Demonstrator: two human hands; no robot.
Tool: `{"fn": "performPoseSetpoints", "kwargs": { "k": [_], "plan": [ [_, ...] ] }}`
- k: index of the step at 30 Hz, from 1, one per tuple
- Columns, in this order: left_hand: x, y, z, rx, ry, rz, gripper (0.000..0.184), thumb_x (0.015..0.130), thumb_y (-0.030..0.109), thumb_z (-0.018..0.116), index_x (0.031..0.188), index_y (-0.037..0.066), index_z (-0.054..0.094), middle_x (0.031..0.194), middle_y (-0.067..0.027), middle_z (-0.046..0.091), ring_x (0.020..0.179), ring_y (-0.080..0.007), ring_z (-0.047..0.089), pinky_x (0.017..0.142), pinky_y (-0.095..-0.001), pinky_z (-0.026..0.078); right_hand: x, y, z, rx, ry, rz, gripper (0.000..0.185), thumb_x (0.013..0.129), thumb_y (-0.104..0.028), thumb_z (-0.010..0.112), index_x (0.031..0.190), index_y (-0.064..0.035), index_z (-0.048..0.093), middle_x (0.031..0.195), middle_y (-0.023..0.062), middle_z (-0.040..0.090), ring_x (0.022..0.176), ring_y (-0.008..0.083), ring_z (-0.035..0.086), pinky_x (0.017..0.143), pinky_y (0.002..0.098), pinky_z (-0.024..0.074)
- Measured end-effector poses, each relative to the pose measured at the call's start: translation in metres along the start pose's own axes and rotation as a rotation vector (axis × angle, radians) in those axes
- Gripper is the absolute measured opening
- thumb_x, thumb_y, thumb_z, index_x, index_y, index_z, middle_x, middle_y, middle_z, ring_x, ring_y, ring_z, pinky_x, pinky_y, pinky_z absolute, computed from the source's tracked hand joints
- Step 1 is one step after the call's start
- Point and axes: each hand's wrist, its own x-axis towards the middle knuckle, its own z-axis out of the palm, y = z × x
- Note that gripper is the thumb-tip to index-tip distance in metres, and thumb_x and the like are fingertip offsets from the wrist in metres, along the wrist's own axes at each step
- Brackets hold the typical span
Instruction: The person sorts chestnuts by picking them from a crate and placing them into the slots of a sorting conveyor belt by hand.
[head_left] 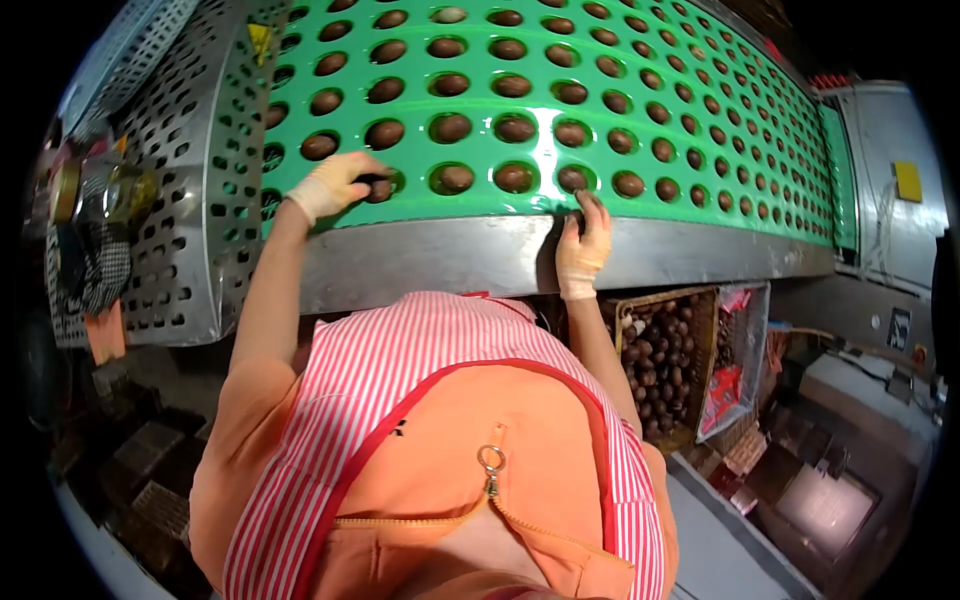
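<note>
From where I stand I can see a person in a striped apron bent over a glossy green sheet of oval pockets, most of them holding a brown, egg-shaped piece. The left hand reaches over the near edge with thumb and fingers around one brown piece, which sits in its pocket in the nearest row; the digits look to be touching it, though I can't tell whether they pinch it or merely steady it. Farther right in that row, the right hand has its fingers bent and their tips at the near rim of a pocket, just beside a second piece; whether they touch it I can't make out, and I see nothing held in the palm. These pieces look light, hard and stiff, not easily crushed, and the wet shine around them suggests they could slip or roll under a careless fingertip. I'd take one across its narrow middle, thumb opposite forefinger, since the pocket wall hides its lower part. Below the metal ledge, a crate holds a heap of similar pieces.
</note>
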Motion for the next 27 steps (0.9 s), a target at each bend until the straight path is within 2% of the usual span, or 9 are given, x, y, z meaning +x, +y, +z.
{"fn": "performPoseSetpoints", "kwargs": {
  "k": [4,7,10,14,16,18,22,26,27],
  "plan": [
    [0.001,0.012,0.003,0.059,0.03,-0.141,0.03,0.082,0.019,0.066,0.108,0.004,0.066,0.104,-0.0159,0.066,0.098,-0.0333,0.063,0.087,-0.0401,0.051,0.048,0.027,-0.008,-0.26,-0.123,0.031,0.041,0.079,-0.003,0.062,0.12,-0.0093,0.061,0.117,0.0155,0.062,0.105,0.0384,0.057,0.092,0.046,0.047],
    [0.017,0.041,0.013,0.315,0.088,-0.338,0.04,0.082,0.041,0.067,0.094,0.003,0.063,0.096,-0.0165,0.069,0.09,-0.0341,0.065,0.077,-0.0438,0.051,0.06,0.026,0.003,-0.414,-0.386,-0.141,0.036,0.079,-0.004,0.064,0.114,-0.0135,0.065,0.116,0.0112,0.063,0.099,0.0372,0.058,0.088,0.0444,0.0488],
    [0.029,0.055,0.013,0.49,0.025,-0.502,0.039,0.084,0.039,0.065,0.101,0.004,0.061,0.102,-0.0173,0.067,0.093,-0.0359,0.063,0.081,-0.0458,0.051,0.065,0.024,0.015,-0.522,-0.385,-0.167,0.029,0.077,-0.007,0.066,0.105,-0.016,0.07,0.111,0.0075,0.064,0.094,0.0354,0.058,0.083,0.0435,0.05],
    [0.035,0.071,0.032,0.439,0.238,-0.137,0.033,0.084,0.032,0.065,0.105,0.007,0.063,0.105,-0.0158,0.063,0.097,-0.0356,0.061,0.083,-0.0447,0.05,0.064,0.025,0.02,-0.68,-0.431,-0.223,0.023,0.073,-0.007,0.065,0.094,-0.0148,0.071,0.107,0.0055,0.063,0.099,0.0318,0.057,0.085,0.0468,0.0465],
    [0.049,0.083,0.05,0.256,0.187,0.004,0.031,0.083,0.029,0.065,0.107,0.008,0.064,0.105,-0.0148,0.061,0.098,-0.0354,0.06,0.083,-0.0446,0.05,0.063,0.009,0.02,-0.693,-0.443,-0.249,0.03,0.073,-0.005,0.063,0.101,-0.0145,0.069,0.112,0.0064,0.062,0.104,0.0309,0.056,0.088,0.0463,0.0451],
    [0.074,0.057,0.083,0.364,0.231,0.241,0.029,0.084,0.027,0.064,0.107,0.01,0.065,0.104,-0.0136,0.061,0.098,-0.0346,0.06,0.083,-0.0458,0.049,0.06,-0.002,0.028,-0.57,-0.357,-0.319,0.037,0.073,-0.004,0.063,0.109,-0.0147,0.067,0.114,0.0073,0.062,0.105,0.0311,0.056,0.088,0.0458,0.0451],
    [0.092,0.086,0.079,0.42,0.133,-0.072,0.023,0.086,0.027,0.063,0.1,0.01,0.065,0.103,-0.0123,0.061,0.101,-0.0326,0.057,0.085,-0.0455,0.05,0.033,-0.015,0.049,-0.376,-0.449,-0.403,0.047,0.077,-0.008,0.063,0.124,-0.0129,0.057,0.115,0.0086,0.062,0.107,0.0297,0.057,0.09,0.0457,0.044],
    [0.108,0.089,0.069,0.493,0.223,-0.028,0.026,0.085,0.029,0.064,0.103,0.01,0.064,0.106,-0.0129,0.059,0.103,-0.0327,0.057,0.087,-0.0459,0.05,0.029,-0.034,0.044,-0.422,-0.447,-0.207,0.054,0.082,-0.012,0.062,0.134,-0.0087,0.049,0.111,0.0097,0.064,0.111,0.031,0.056,0.094,0.0473,0.0427],
    [0.113,0.079,0.065,0.478,0.351,0.031,0.031,0.086,0.029,0.064,0.11,0.009,0.062,0.11,-0.0132,0.059,0.104,-0.0338,0.056,0.087,-0.0455,0.049,0.021,-0.032,0.039,-0.374,-0.426,-0.16,0.058,0.084,-0.017,0.063,0.139,-0.0087,0.045,0.121,0.0144,0.061,0.12,0.0365,0.051,0.099,0.0511,0.0397]
  ]
}}
